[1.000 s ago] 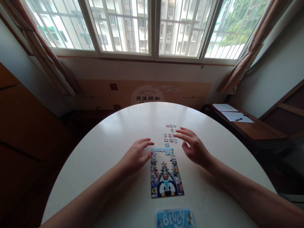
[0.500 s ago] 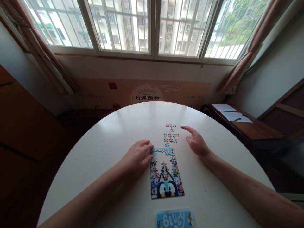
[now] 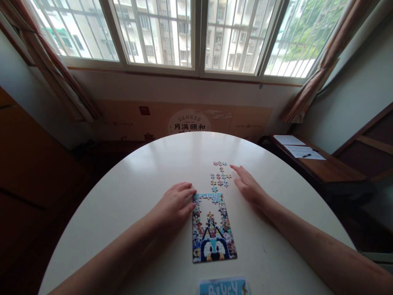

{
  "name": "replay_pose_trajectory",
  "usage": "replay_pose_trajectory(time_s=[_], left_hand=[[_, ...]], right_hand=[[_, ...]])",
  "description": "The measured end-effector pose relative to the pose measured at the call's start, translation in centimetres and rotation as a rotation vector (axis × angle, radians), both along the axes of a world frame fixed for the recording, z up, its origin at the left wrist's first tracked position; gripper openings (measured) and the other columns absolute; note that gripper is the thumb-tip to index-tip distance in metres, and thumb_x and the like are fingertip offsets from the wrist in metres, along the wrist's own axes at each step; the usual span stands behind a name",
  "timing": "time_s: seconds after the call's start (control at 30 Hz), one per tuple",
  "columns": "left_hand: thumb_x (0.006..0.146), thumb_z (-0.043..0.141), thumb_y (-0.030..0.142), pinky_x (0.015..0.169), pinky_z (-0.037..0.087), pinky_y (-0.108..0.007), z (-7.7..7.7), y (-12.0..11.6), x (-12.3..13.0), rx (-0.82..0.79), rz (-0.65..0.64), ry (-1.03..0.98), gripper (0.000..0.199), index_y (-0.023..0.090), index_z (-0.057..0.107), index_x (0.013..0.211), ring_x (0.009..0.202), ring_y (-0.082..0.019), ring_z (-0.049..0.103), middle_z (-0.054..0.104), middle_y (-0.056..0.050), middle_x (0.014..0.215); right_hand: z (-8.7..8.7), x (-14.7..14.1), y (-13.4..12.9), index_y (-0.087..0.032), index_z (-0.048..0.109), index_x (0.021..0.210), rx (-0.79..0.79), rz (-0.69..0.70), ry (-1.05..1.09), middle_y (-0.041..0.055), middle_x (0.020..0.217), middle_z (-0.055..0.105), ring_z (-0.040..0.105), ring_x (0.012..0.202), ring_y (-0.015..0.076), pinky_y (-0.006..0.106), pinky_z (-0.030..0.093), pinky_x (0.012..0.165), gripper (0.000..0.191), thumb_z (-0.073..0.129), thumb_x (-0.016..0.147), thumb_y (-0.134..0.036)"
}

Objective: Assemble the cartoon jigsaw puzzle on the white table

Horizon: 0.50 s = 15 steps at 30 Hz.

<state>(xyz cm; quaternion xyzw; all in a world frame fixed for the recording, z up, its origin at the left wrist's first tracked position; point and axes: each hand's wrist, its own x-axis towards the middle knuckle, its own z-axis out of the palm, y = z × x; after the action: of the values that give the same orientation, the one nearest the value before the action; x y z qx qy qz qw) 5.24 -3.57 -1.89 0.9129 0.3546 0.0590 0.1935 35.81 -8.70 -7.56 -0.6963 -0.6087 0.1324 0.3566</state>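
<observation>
A jigsaw puzzle (image 3: pixel 215 248) lies flat in front of me, its border and lower part joined around a bare white gap in the upper middle. My left hand (image 3: pixel 178 201) rests at its upper left edge, fingers stretched out and touching the frame side. Just beyond the puzzle's top edge, several loose jigsaw pieces (image 3: pixel 218 176) are spread out on the table. To the right of these pieces is my right hand (image 3: pixel 249 183), index finger extended towards them, holding nothing that I can see.
The round white table (image 3: pixel 123 229) carries everything. At its near side a blue box with "Bluey" lettering (image 3: pixel 224 287) is partly cut off. On the right, a wooden side table (image 3: pixel 331 172) bears papers (image 3: pixel 302 152) and a pen. Windows are ahead.
My right hand has moved slightly left and lower, closer to the loose pieces, and its fingers lie flatter. My left hand stays at the puzzle's edge. The view has shifted slightly.
</observation>
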Motion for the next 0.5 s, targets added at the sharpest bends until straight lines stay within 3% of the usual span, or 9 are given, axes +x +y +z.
replay_pose_trajectory(time_s=[0.2,0.4,0.5], left_hand=[[0.093,0.055,0.037,0.117,0.036,-0.055,-0.1,0.1,-0.1,-0.006,-0.009,-0.004,0.048,0.016,0.062,0.136,0.143,-0.033,0.041,0.051,-0.015,0.151],[0.092,0.056,0.036,0.118,0.035,-0.053,-0.1,0.2,-0.1,-0.005,-0.016,0.005,0.049,0.015,0.062,0.136,0.143,-0.033,0.041,0.051,-0.015,0.151],[0.092,0.057,0.036,0.119,0.035,-0.051,-0.3,0.2,-0.1,0.005,-0.021,-0.004,0.049,0.015,0.062,0.136,0.143,-0.032,0.042,0.051,-0.015,0.15]], right_hand=[[-0.2,1.2,0.5,-0.019,0.053,0.145,-0.008,-0.073,-0.036,0.0107,0.155,0.048,0.027,0.152,0.0341,0.058,0.018,0.125,0.054,0.041,0.097,-0.041],[0.2,1.4,0.3,-0.019,0.058,0.14,0.06,-0.09,-0.048,0.0097,0.151,0.053,0.031,0.151,0.0309,0.054,0.025,0.124,0.049,0.041,0.095,-0.033],[0.5,1.0,-0.1,-0.02,0.069,0.123,0.116,-0.069,-0.068,0.0101,0.146,0.057,0.037,0.148,0.029,0.051,0.028,0.124,0.041,0.046,0.089,-0.024]])
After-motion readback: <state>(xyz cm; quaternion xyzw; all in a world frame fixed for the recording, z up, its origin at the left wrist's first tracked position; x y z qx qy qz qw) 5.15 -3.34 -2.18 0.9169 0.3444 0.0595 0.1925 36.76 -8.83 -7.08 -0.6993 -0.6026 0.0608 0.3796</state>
